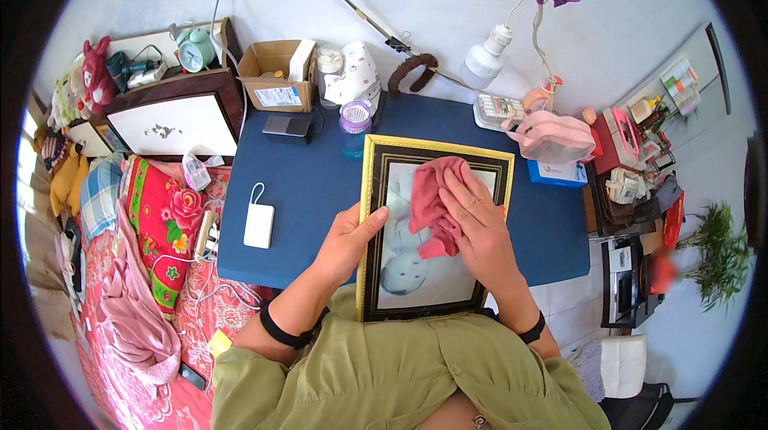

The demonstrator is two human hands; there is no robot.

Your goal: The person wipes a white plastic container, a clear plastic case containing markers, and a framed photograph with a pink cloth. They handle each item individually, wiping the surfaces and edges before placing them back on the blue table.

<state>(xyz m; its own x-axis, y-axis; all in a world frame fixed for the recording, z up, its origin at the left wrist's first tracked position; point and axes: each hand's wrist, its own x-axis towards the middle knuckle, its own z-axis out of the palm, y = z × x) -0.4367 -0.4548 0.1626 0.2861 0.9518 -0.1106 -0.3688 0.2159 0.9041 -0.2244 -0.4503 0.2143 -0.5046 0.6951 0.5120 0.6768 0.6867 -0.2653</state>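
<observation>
A picture frame [438,143] with a gold rim and black border leans against my body at the near edge of the blue table. Behind its glass is a pale picture [404,274]. My left hand [350,240] grips the frame's left side, thumb over the front; the fingers behind are hidden. Against the glass, my right hand [480,226] presses a crumpled pink cloth [426,202], its fingers lying over the cloth. The cloth covers the picture's upper middle and right part.
On the blue table [320,182] are a white power bank [258,225], a dark phone-like device [287,126], a purple-lidded jar [354,128], a cardboard box [276,78] and a pink pouch [552,138]. A bed [192,350] with cushions stands at left. A bulb [485,62] hangs behind.
</observation>
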